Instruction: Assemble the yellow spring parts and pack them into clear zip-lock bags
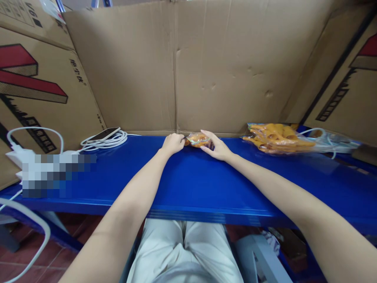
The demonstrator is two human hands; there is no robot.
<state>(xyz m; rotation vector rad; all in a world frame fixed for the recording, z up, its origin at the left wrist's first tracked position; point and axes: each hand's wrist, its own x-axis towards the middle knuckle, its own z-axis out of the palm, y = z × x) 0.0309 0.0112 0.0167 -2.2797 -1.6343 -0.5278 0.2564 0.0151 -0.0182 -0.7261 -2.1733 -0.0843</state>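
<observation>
A small clear plastic bag with orange contents [196,139] lies at the back of the blue table, against the cardboard wall. What exactly is inside it cannot be made out. At its left end my left hand [173,144] is closed, knuckles up, with the fingertips pinching the bag's edge. My right hand [217,146] curves around the right end, its thumb and fingers apart, and the fingertips reach the plastic without visibly gripping it.
A larger clear bag of orange pieces [278,138] lies at the right. On the left are a phone [104,134] on a coiled white cable [113,140] and white plugs [20,157]. Cardboard panels [224,67] enclose the back and sides of the blue table [188,181].
</observation>
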